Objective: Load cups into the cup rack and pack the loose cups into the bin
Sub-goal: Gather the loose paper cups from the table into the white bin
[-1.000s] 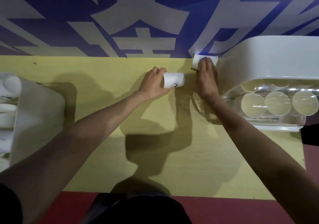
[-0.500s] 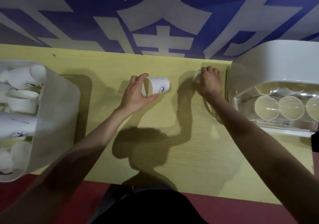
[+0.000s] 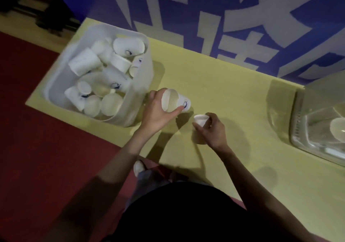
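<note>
Head view. I noted both hands had come away from the far right of the bench, where a second ago they were picking cups up beside the cup rack. Each now carried one toward the bin at the left.

The left hand gripped a paper cup on its side, fingers and thumb curled round the rim end, mouth turned toward the camera, blue logo showing on the far side. It sat just beside the bin's right wall, not yet over the opening.

The right hand held a second cup, fingers wrapped round the body and only the white rim end showing above them. It trailed to the right of the first cup, near but apart from it.

The bin already held a loose heap of white cups lying at all angles. The rack lay well apart at the right edge, only partly in frame; at least one cup was visible behind its clear front.

The camera had also swung left, bringing the whole bin into frame.

My reading: racking was set aside for now, and these two were loose cups bound for the bin. Next would be lifting the left cup over the wall and letting go. The heap looked high on the near side, so a cup could roll back out.
</note>
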A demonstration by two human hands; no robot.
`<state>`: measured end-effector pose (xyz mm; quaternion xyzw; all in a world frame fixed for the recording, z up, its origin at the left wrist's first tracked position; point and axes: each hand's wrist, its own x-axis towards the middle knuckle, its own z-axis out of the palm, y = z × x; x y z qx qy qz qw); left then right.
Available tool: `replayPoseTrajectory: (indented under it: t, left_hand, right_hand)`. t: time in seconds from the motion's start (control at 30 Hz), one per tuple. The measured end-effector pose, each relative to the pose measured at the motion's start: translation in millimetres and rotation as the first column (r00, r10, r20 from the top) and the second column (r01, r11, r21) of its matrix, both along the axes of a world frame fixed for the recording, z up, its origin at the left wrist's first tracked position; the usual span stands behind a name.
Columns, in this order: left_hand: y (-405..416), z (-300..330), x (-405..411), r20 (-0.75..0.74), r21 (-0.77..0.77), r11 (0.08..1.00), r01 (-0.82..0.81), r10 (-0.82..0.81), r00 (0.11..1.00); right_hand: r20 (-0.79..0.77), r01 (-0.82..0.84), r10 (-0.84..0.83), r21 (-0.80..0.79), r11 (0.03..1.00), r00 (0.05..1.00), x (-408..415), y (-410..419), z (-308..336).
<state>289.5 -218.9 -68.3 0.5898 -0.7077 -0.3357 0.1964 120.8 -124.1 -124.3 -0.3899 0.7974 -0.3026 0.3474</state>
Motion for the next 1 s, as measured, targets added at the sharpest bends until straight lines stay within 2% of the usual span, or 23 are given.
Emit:
replayPoseTrajectory:
  t: [0.13,0.27,0.33,0.4,0.53,0.67,0.8,0.9,1.0]
  left_hand:
    - [9.2,23.1,63.5,-0.053,-0.096,0.992,-0.077,0.072,0.996]
    - [2.2,48.2,115.4,-0.281,-0.095,0.947,-0.307,0.270,0.921]
    - [-12.9,54.8,144.4,-0.315,-0.089,0.922,-0.376,0.332,0.889]
    - [-32.2,57.9,173.3,-0.272,-0.061,0.916,-0.395,0.366,0.890]
    - [-66.5,63.8,221.1,-0.111,-0.033,0.942,-0.333,0.328,0.938]
    - [-91.1,64.3,247.6,-0.027,0.021,0.965,-0.262,0.263,0.964]
    - [-108.4,58.0,261.5,0.048,0.032,0.998,-0.061,0.059,0.997]
    - [-117.5,49.5,270.0,0.128,0.009,0.995,0.095,-0.095,0.987]
    - [-122.5,44.9,276.1,0.135,-0.073,0.992,0.107,-0.096,0.986]
  right_hand:
    - [0.099,0.038,-0.032,-0.067,0.997,0.995,45.6,-7.7,17.2]
    - [0.083,0.018,0.003,-0.251,0.968,0.997,86.0,-32.0,48.4]
    - [0.110,0.043,-0.006,-0.338,0.940,0.994,108.4,-46.9,69.4]
    - [0.173,0.094,-0.025,-0.403,0.910,0.985,131.3,-61.9,88.4]
    - [0.240,0.129,-0.009,-0.490,0.862,0.971,176.6,-87.6,109.8]
    - [0.206,0.087,0.014,-0.473,0.877,0.978,207.8,-108.8,109.6]
    - [0.047,-0.027,0.054,-0.445,0.895,0.997,227.0,-122.7,107.6]
    - [-0.105,-0.149,0.115,-0.419,0.895,0.988,235.7,-132.0,106.8]
    - [-0.199,-0.227,0.163,-0.357,0.906,0.966,246.3,-143.2,104.6]
